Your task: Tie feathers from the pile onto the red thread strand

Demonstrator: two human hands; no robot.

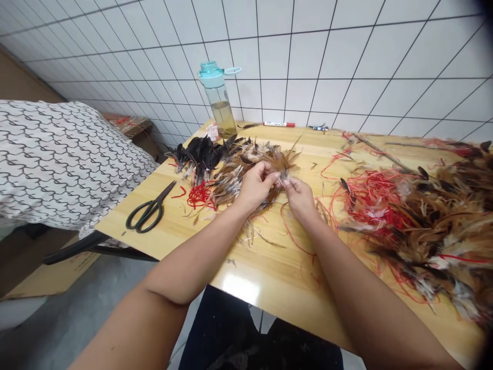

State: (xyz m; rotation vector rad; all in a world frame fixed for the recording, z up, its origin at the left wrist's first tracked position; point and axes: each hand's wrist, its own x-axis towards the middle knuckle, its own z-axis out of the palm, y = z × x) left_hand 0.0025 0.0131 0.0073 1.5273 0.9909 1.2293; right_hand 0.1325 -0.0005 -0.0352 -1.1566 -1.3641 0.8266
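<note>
Spreading across the glossy pale wooden table (269,277), I see a big loose heap of brown feathers tangled with red cord (427,226) waiting at right and a smaller sorted-looking pile of black and brown feathers (219,164) behind my hands. My left hand (256,185) and right hand (300,198) both pinch shut on a small brown feather tuft (283,176). Green-handled scissors (148,210) lie idle; by my judgement, much is left.
</note>
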